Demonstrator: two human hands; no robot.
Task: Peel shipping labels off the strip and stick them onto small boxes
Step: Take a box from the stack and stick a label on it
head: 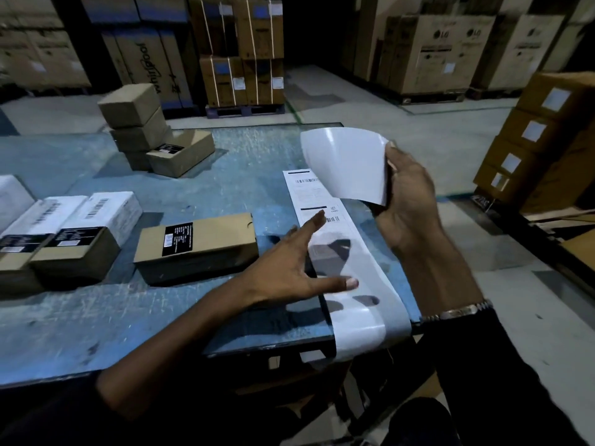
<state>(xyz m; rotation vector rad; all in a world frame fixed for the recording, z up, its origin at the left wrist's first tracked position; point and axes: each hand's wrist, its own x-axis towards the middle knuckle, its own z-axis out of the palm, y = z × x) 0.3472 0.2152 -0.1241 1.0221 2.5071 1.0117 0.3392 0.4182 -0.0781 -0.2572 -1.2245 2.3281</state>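
A long white label strip lies along the right edge of the blue table, its near end hanging over the front edge. My right hand holds a peeled white label up above the strip, its blank side toward me and curled. My left hand hovers over the strip with fingers spread and nothing in it. A small brown box with a black sticker lies just left of the strip. Further left sit more small boxes, some with white labels on top.
A stack of small brown boxes stands at the table's back left, one open box beside it. Big cartons on pallets line the far floor. A pile of labelled cartons rises on the right, past the table's edge.
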